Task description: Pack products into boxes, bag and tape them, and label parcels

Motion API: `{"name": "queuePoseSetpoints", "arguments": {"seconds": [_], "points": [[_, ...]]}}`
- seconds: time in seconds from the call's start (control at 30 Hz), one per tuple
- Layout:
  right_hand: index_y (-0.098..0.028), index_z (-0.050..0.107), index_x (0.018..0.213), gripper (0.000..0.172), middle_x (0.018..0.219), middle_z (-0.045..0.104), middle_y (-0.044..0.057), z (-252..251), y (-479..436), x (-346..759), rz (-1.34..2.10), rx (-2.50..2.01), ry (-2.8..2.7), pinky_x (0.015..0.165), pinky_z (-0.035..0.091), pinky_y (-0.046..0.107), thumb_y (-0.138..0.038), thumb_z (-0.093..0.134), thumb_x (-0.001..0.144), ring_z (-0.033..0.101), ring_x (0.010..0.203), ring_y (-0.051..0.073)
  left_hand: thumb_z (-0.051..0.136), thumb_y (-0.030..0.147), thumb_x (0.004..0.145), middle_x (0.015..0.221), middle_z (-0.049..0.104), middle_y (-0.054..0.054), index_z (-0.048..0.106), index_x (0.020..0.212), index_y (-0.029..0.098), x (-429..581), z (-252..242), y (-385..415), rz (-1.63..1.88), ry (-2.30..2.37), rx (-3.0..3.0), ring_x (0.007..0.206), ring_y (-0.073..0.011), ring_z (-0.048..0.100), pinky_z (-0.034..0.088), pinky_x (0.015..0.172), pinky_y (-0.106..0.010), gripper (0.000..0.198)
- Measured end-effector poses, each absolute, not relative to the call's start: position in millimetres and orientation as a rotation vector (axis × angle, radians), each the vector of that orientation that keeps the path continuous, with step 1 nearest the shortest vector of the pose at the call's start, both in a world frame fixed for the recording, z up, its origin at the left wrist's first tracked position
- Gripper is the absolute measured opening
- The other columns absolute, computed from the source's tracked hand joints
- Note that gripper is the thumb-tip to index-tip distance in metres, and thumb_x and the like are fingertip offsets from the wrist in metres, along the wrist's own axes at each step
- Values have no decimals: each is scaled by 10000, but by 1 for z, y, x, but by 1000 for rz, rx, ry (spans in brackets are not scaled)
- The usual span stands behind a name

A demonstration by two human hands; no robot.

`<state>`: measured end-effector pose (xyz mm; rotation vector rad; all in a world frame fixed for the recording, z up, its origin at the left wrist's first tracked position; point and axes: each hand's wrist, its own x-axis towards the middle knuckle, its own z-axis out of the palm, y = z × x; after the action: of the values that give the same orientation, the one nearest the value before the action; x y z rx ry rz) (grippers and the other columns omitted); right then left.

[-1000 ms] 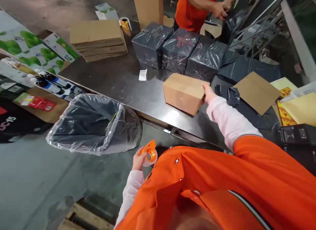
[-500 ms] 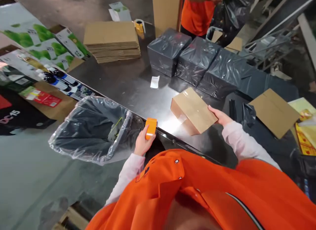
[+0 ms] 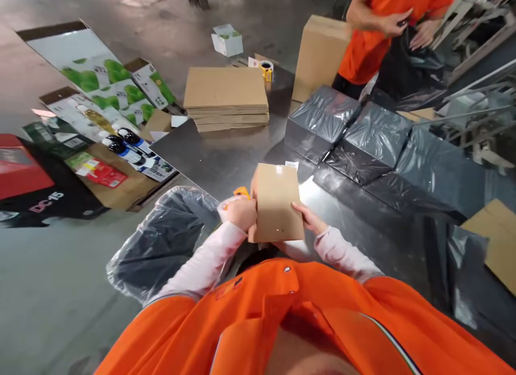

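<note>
Box: small cardboard box, stood on end before the chest at the tabletop edge, pinched between both hands.
Left grip: left hand closed on orange tape dispenser, pressed to the box's side, steadying it.
Right grip: right hand closed on the box from the other side, fingers lying on its face.
Tabletop: stainless steel tabletop, carrying flat cardboard stack and black-wrapped parcels in a row.
Nearby: plastic bag below the edge; co-worker's hands on black plastic.

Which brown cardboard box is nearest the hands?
The small brown cardboard box, held between the left hand and right hand; the tall brown carton stands beyond the grey plastic-wrapped parcels.
</note>
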<state>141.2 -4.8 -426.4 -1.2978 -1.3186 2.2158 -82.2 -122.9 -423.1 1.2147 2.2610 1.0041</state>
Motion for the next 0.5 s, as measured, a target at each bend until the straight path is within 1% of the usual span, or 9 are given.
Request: {"name": "queuePoseSetpoints", "arguments": {"seconds": [0.07, 0.13, 0.17, 0.23, 0.3, 0.33, 0.4, 0.43, 0.5], "points": [[-284, 731, 1096, 286, 1044, 830, 87, -434, -6, 87, 2230, -1268, -1568, 1046, 668, 478, -413, 489, 1014, 797, 1182, 295, 612, 212, 894, 921, 667, -303, 697, 701, 80, -124, -399, -110, 868, 2401, 1260, 1209, -611, 648, 403, 1036, -847, 249], [-261, 747, 1125, 403, 983, 824, 89, -438, -2, 35, 2196, -1254, -1876, 976, 684, 485, -445, 391, 1074, 812, 1106, 295, 531, 155, 952, 1120, 670, -368, 753, 831, 16, -159, -377, -90, 685, 2577, 1387, 1285, -599, 596, 388, 1071, -813, 289], [-252, 759, 1132, 410, 945, 819, 83, -438, 4, 12, 2164, -1248, -2002, 936, 689, 482, -476, 419, 1081, 816, 1056, 296, 492, 133, 984, 1202, 659, -380, 775, 908, -6, -172, -369, -78, 550, 2643, 1481, 1311, -576, 578, 388, 1093, -776, 325], [-229, 787, 1090, 353, 871, 804, 69, -432, 27, -27, 2065, -1258, -2167, 887, 689, 468, -527, 608, 1033, 813, 967, 300, 459, 111, 1019, 1262, 655, -370, 801, 1009, -13, -192, -364, -58, 289, 2675, 1648, 1303, -522, 582, 410, 1099, -684, 364], [-195, 795, 1014, 312, 850, 793, 60, -420, 68, -58, 1887, -1290, -2328, 908, 680, 447, -503, 765, 976, 802, 918, 273, 454, 117, 1036, 1211, 673, -338, 821, 1071, 21, -206, -373, -47, 177, 2643, 1689, 1222, -469, 616, 445, 1041, -596, 381], [-180, 790, 988, 298, 874, 795, 59, -410, 95, -71, 1769, -1312, -2393, 939, 673, 444, -478, 790, 980, 795, 920, 253, 442, 134, 1049, 1175, 678, -320, 829, 1109, 49, -212, -381, -45, 175, 2661, 1667, 1167, -445, 630, 456, 999, -559, 401], [-158, 777, 1012, 248, 1029, 812, 78, -388, 157, -99, 1488, -1348, -2467, 1061, 634, 442, -401, 745, 1047, 780, 1047, 223, 415, 190, 1076, 1108, 676, -286, 838, 1197, 120, -224, -402, -49, 218, 2730, 1611, 1067, -405, 633, 451, 930, -511, 445], [-137, 771, 1059, 234, 1150, 808, 102, -376, 189, -115, 1332, -1365, -2472, 1142, 591, 449, -356, 693, 1083, 756, 1178, 234, 416, 223, 1084, 1074, 672, -268, 840, 1231, 158, -230, -412, -52, 255, 2757, 1593, 1031, -389, 625, 442, 912, -499, 454], [-76, 753, 1206, 291, 1412, 734, 193, -353, 247, -148, 1042, -1413, -2440, 1287, 455, 428, -259, 536, 1144, 626, 1444, 269, 460, 270, 1073, 986, 654, -234, 858, 1231, 209, -240, -430, -60, 349, 2765, 1572, 954, -361, 606, 427, 874, -479, 433]]}}
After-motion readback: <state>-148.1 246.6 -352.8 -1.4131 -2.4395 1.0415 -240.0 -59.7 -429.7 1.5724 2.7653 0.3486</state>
